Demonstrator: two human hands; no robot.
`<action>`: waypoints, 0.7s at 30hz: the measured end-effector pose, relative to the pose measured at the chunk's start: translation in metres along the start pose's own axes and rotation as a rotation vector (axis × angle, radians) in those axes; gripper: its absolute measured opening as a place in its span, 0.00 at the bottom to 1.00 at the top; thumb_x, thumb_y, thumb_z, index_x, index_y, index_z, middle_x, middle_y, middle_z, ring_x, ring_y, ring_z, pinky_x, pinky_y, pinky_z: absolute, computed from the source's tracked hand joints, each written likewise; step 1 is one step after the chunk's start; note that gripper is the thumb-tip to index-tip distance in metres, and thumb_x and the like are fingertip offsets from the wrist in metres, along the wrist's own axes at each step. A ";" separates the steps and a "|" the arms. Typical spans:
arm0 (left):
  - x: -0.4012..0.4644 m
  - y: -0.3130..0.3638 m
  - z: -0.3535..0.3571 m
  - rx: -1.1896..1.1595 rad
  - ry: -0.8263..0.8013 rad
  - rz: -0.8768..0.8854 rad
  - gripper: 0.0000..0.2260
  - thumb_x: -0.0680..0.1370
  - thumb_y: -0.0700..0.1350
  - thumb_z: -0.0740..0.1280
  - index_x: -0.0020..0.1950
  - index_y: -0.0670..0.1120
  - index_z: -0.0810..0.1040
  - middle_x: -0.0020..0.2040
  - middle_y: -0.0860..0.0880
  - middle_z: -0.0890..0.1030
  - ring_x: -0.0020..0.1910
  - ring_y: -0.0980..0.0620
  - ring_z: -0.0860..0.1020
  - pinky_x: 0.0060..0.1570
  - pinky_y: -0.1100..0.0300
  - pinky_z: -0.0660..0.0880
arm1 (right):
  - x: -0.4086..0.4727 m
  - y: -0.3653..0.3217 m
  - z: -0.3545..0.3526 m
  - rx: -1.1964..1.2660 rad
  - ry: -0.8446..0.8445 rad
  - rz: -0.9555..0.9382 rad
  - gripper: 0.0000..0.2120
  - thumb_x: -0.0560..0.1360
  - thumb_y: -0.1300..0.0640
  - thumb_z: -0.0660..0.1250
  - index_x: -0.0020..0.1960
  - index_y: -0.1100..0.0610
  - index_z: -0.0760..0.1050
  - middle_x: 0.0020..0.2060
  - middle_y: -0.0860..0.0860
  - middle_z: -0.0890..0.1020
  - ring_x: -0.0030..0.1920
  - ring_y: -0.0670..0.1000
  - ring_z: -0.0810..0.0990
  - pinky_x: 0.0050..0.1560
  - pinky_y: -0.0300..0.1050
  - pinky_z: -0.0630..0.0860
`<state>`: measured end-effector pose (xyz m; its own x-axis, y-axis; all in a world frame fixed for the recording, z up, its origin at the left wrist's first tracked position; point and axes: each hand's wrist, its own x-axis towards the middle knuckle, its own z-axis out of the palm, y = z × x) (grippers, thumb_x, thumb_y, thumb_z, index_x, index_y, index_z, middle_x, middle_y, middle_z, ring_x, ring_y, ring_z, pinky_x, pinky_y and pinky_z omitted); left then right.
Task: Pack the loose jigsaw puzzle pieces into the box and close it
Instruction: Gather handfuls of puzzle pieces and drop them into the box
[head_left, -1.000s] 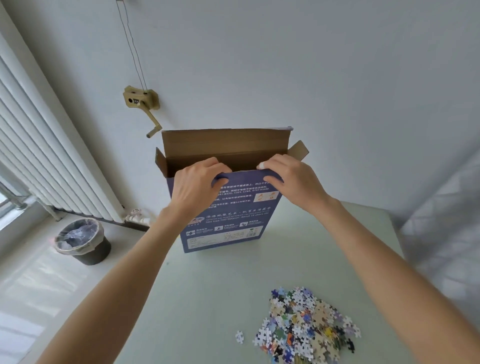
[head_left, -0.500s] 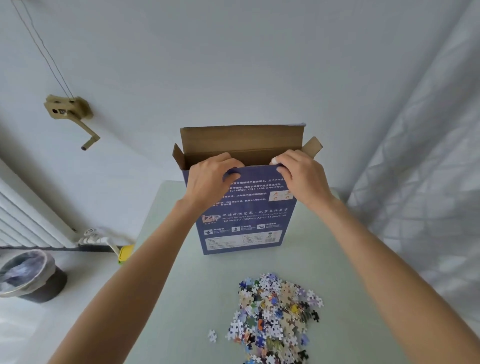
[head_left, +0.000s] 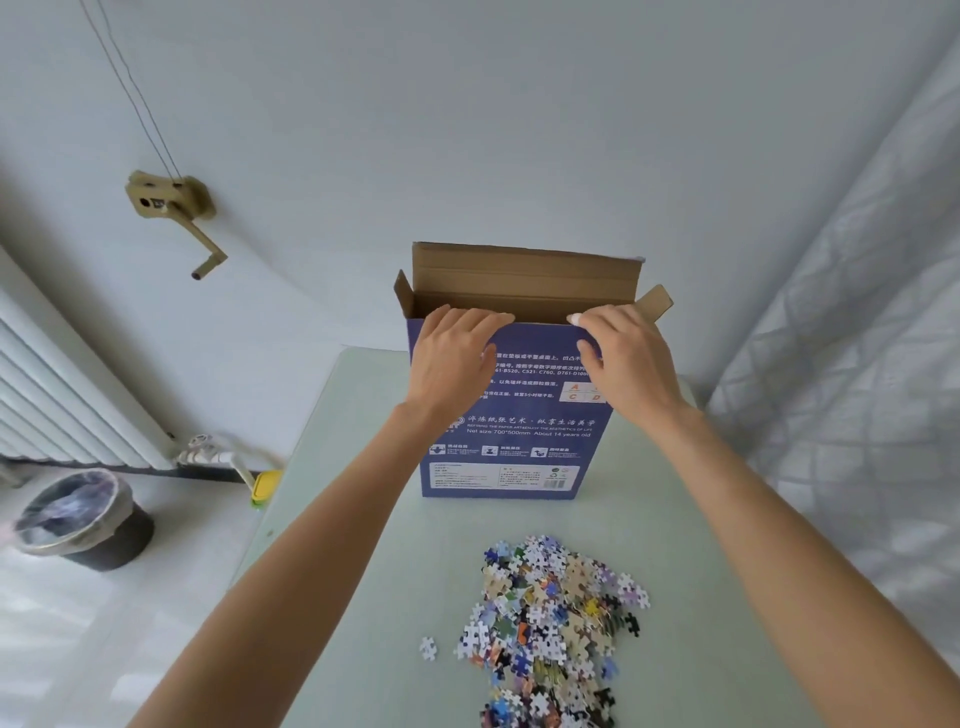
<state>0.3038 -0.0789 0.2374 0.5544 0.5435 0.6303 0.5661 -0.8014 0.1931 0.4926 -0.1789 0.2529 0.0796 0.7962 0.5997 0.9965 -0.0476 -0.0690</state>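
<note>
Since 0.5 s ago the left hand (head_left: 457, 358) and right hand (head_left: 626, 358) have apparently been uncurled, fingers laid flat against the box (head_left: 511, 447) rim; opened at the table's (head_left: 332, 519) far edge, it awaits the puzzle pieces (head_left: 550, 618) heaped near the front edge.

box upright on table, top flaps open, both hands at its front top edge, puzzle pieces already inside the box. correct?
Not quite. The head view shows the puzzle pieces lying in a loose pile on the table, in front of the box, not inside it. The rest holds: the box stands upright with its top flaps open, and the left hand and right hand are at its front top edge.
</note>
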 end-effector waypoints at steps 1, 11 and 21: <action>-0.001 0.001 0.000 -0.007 -0.009 -0.006 0.16 0.75 0.40 0.67 0.62 0.49 0.77 0.56 0.50 0.81 0.56 0.49 0.78 0.64 0.50 0.67 | 0.000 -0.002 0.000 -0.005 0.003 -0.006 0.12 0.74 0.62 0.66 0.57 0.59 0.77 0.49 0.53 0.81 0.51 0.56 0.77 0.50 0.50 0.75; -0.030 0.005 -0.014 -0.049 0.031 0.044 0.17 0.75 0.44 0.67 0.65 0.49 0.74 0.64 0.48 0.76 0.66 0.46 0.70 0.65 0.52 0.66 | -0.035 -0.030 -0.014 -0.047 0.139 -0.179 0.12 0.77 0.59 0.59 0.56 0.60 0.77 0.51 0.53 0.81 0.57 0.55 0.75 0.57 0.48 0.73; -0.161 0.016 0.013 -0.249 -0.244 -0.209 0.13 0.75 0.45 0.68 0.60 0.48 0.77 0.52 0.52 0.82 0.51 0.50 0.77 0.48 0.55 0.77 | -0.206 -0.025 0.047 0.181 -0.428 0.182 0.11 0.74 0.63 0.67 0.55 0.59 0.79 0.49 0.52 0.83 0.52 0.53 0.78 0.53 0.45 0.74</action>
<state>0.2316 -0.1761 0.1292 0.5885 0.7205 0.3668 0.5337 -0.6870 0.4931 0.4498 -0.3139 0.0935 0.1963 0.9626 0.1866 0.9437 -0.1337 -0.3027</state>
